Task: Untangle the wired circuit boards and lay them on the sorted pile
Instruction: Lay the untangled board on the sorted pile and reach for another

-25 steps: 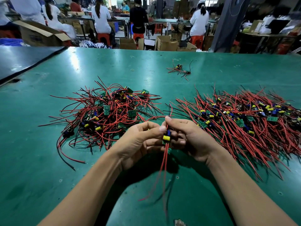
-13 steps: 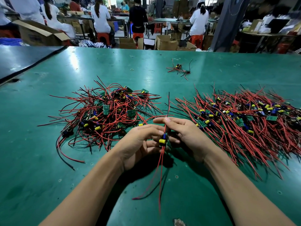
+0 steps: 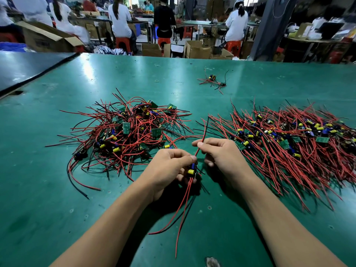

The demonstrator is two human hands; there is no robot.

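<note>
My left hand (image 3: 169, 168) pinches the small green yellow-capacitor circuit board (image 3: 192, 170); my right hand (image 3: 217, 153) pinches its red lead (image 3: 196, 154) just beyond the board. The long axis points toward me, and the combed red-wire sorted pile (image 3: 289, 147) lies right of the board.

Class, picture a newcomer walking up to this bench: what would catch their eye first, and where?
Two heaps of red-wired boards dominate the green table: a tangled pile at left, a neater sorted pile at right. Front centre, the left hand grips one wired circuit board while the right hand pinches its red wire.
</note>
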